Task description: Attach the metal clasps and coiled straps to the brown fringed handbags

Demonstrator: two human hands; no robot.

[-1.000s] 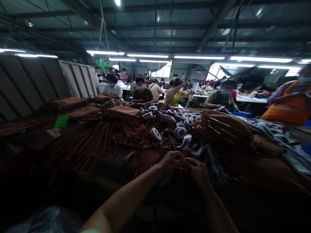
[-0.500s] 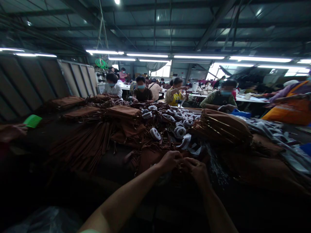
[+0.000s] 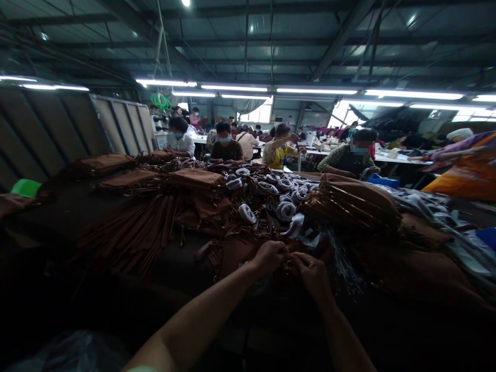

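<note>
My left hand (image 3: 271, 257) and my right hand (image 3: 312, 271) meet over the front of the table, thumbs and fingers pinched together. What they pinch is too small and dark to make out. Just below the fingertips a small gold-coloured ring (image 3: 287, 265) shows. Under and behind the hands lies a brown bag (image 3: 236, 253) with fringe and thin straps. Beyond it are several rolled straps (image 3: 287, 211) in clear wrapping. A bundle of thin white strings (image 3: 344, 268) hangs right of my right hand.
A stack of brown bags with gold zips (image 3: 356, 204) stands to the right. Long brown fringe (image 3: 135, 235) spreads out on the left. At the far left another person's hand (image 3: 13, 203) is beside a green object (image 3: 26, 187). Several people sit at tables farther back.
My hands stay close together, with the right fingers shifted slightly. At the far left the green object and the other person's hand have moved left. The person in orange has moved a little.
</note>
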